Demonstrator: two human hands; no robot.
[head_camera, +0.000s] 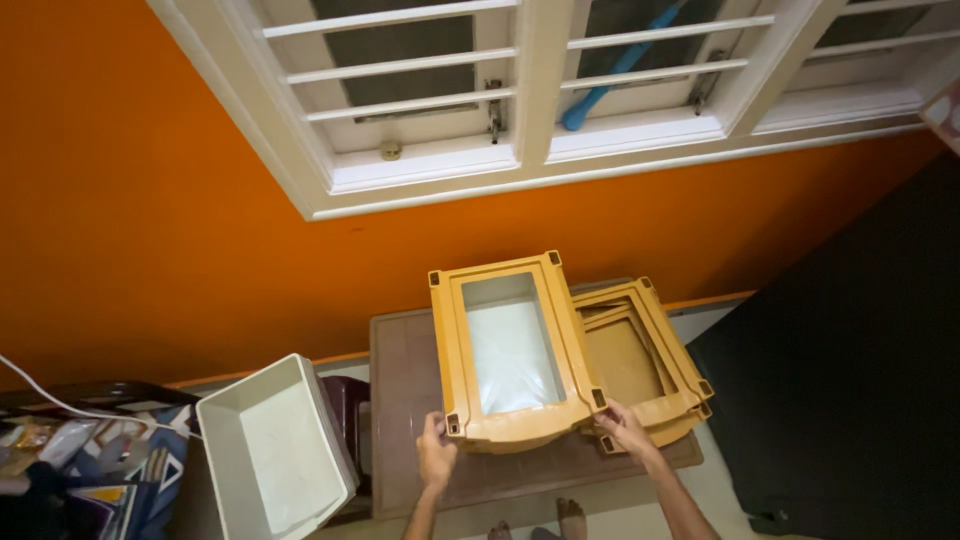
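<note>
- Between the two hands, low in the middle of the head view, sits a yellow-orange plastic frame (512, 350), an open rectangle with a thick rim and small dark sockets at its corners; through its opening a pale whitish inside shows.
- Left hand (436, 452) is closed on the frame's near left corner, fingers curled up around the edge.
- Right hand (625, 428) grips the near right corner, fingers wrapped over the rim.
- Just beside the frame on its right, and partly under it, lies a stack of matching orange frames (645, 365), nested one on another and turned at a slight angle.
- Frame and stack both sit over a flat brown panel (400, 380) with a ribbed surface, which lies on the floor against the wall.
- To the left of the panel stands a white rectangular plastic bin (275, 450), open-topped and tilted, with a dark maroon object (345, 400) wedged between it and the panel.
- Further left is a heap of patterned cloth and bags (80, 460), crossed by a thin white cable (40, 390).
- Two bare feet (535, 522) show at the bottom edge on a pale floor (690, 500).
- Behind everything rises a bright orange wall (150, 220), with a white barred window (540, 90) above; a blue pipe (615, 70) shows outside it.
- A large dark surface (850, 380) fills the right side; what it is cannot be told.
</note>
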